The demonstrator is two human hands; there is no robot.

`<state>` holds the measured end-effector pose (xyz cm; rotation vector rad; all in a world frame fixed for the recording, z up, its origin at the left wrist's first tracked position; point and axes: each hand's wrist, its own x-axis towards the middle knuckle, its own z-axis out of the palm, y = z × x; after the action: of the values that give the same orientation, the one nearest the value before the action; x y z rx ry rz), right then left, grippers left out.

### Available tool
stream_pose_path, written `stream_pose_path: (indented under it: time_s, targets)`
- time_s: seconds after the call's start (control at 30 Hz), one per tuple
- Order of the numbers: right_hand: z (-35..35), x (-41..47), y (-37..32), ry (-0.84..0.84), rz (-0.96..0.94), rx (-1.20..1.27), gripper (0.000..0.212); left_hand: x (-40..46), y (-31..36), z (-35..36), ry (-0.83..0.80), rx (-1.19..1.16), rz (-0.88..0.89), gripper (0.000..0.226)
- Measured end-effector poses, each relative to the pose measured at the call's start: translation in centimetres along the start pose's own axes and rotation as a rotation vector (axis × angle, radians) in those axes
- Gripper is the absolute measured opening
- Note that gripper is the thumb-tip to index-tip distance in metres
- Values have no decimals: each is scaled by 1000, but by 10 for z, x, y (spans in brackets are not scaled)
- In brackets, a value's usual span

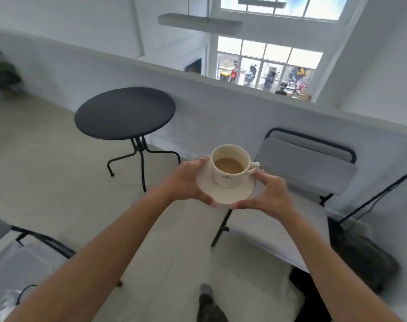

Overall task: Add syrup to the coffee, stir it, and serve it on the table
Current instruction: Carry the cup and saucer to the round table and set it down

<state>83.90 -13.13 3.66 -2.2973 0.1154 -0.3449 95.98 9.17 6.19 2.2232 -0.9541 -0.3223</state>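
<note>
Two hands: both bare, arms stretched forward from the bottom of the frame, gripping one saucer between them, in the air.
Left hand (186,182): clasped on the saucer's left rim, thumb curling along the near edge, fingers out of sight behind the far side.
Right hand (271,194): clasped on the saucer's right rim, thumb on the near edge, forefinger just beside the cup's handle.
Saucer (228,194): round, smooth, off-white glazed ware with a shallow upturned rim; centre of the frame, slightly right.
Cup (230,167): matching off-white ceramic, straight-sided and round, upright in the middle of the saucer, small looped handle pointing right, a tiny dark mark on the near wall too small to read.
Coffee (228,165): pale milky brown, flat surface, filling the cup a little over halfway.
Bench (124,112): round, matte black top with a fine grainy texture, on thin curved black metal legs; upper left of centre, well apart from the cup.
Chair (307,163): grey padded seat and back on a black tubular frame, right of the hands.
Floor (46,170): pale, smooth, uniform.
</note>
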Motion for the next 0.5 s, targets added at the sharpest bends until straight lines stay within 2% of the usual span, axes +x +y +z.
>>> stream_pose_path:
  time_s: [0.2, 0.5]
  targets:
    - [54, 122, -12, -122, -114, 25, 95, 37, -73, -64, 110, 13, -144, 117]
    - [134, 297, -45, -248, -246, 74, 94, 95, -171, -165, 259, 5, -264, 115]
